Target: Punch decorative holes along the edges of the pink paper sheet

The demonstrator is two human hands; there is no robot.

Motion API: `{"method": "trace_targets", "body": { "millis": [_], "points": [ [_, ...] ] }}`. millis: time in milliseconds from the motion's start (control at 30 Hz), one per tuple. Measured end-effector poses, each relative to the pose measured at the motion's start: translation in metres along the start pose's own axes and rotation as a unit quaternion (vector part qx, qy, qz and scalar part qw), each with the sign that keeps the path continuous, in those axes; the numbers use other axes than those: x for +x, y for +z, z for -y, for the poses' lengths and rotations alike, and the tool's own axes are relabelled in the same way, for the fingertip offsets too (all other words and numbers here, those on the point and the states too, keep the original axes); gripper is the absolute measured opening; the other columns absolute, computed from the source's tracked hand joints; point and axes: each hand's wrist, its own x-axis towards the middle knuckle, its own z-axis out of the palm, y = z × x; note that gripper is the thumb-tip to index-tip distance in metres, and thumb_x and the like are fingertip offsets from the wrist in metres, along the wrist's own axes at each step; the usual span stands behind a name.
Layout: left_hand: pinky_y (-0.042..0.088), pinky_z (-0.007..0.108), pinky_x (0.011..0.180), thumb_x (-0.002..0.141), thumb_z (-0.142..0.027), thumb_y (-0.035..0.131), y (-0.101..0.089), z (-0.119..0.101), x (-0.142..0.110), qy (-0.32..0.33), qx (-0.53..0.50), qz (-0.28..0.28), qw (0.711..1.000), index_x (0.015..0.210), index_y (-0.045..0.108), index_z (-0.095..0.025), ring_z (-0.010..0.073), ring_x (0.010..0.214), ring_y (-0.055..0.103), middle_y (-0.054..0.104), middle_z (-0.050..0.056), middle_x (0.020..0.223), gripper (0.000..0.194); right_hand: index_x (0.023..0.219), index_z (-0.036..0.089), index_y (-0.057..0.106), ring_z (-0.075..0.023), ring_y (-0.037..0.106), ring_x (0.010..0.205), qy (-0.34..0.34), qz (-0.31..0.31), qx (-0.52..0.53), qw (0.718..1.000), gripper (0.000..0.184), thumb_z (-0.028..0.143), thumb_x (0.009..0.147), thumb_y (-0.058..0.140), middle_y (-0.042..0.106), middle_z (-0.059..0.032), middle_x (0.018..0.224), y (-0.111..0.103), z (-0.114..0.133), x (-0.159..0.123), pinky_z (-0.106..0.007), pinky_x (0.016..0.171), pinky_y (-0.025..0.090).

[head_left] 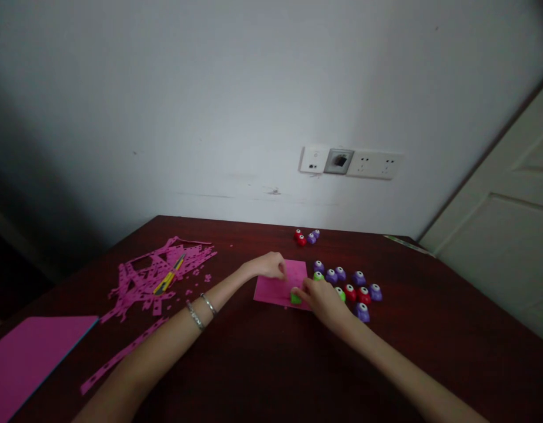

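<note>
A pink sheet of paper (271,289) lies on the dark red table in front of me. My left hand (271,265) is over its upper left part with fingers curled and pressed together; whether something small is between them I cannot make out. At the sheet's right edge, my right hand (321,298) grips a green craft paper punch (295,298), partly covered by the fingers. Just right of that hand stand several more punches in purple, green and red, such as a purple punch (358,278) and a red punch (364,295).
Perforated pink paper scraps (148,276) lie heaped at the left, with a yellow utility knife (169,275) on top. A punched strip (117,358) and larger pink sheets (42,352) are nearer. Several punches (301,240) stand far back by the wall with sockets (368,165).
</note>
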Motion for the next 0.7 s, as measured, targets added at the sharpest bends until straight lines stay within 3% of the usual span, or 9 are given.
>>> {"method": "trace_targets", "body": {
  "millis": [67, 233, 467, 700],
  "points": [
    [0.036, 0.02, 0.056, 0.066, -0.026, 0.065, 0.008, 0.009, 0.0, 0.0, -0.005, 0.011, 1.0, 0.073, 0.068, -0.015, 0.0109, 0.061, 0.054, 0.064, 0.0, 0.067, 0.013, 0.079, 0.016, 0.06, -0.0199, 0.062, 0.065, 0.0, -0.015, -0.052, 0.999, 0.031, 0.041, 0.087, 0.044, 0.066, -0.0094, 0.071, 0.002, 0.009, -0.01, -0.024, 0.054, 0.038],
    [0.036, 0.02, 0.056, 0.063, -0.028, 0.068, 0.023, 0.026, 0.003, 0.0, -0.057, 0.006, 0.998, 0.077, 0.064, -0.015, 0.0109, 0.063, 0.052, 0.059, -0.002, 0.068, 0.02, 0.084, 0.014, 0.061, -0.0241, 0.064, 0.069, 0.041, -0.026, -0.098, 0.994, 0.049, 0.056, 0.085, 0.037, 0.066, -0.0146, 0.075, 0.008, 0.022, -0.015, -0.028, 0.058, 0.043],
    [0.036, 0.022, 0.057, 0.064, -0.031, 0.068, 0.026, 0.03, 0.001, 0.016, -0.08, 0.002, 0.997, 0.081, 0.061, -0.014, 0.0117, 0.064, 0.049, 0.054, -0.001, 0.071, 0.025, 0.078, 0.014, 0.065, -0.0259, 0.065, 0.072, 0.055, 0.007, -0.08, 0.995, 0.038, 0.042, 0.085, 0.039, 0.067, -0.0143, 0.077, 0.012, 0.018, -0.009, -0.031, 0.061, 0.043],
    [0.036, 0.022, 0.058, 0.065, -0.028, 0.067, 0.027, 0.026, -0.003, 0.018, -0.093, -0.008, 0.995, 0.079, 0.058, -0.014, 0.0118, 0.067, 0.048, 0.053, -0.001, 0.073, 0.022, 0.074, 0.015, 0.065, -0.026, 0.065, 0.07, 0.043, 0.018, -0.069, 0.997, 0.035, 0.04, 0.084, 0.041, 0.068, -0.0142, 0.076, 0.005, 0.024, -0.025, -0.029, 0.058, 0.04]
  ]
}}
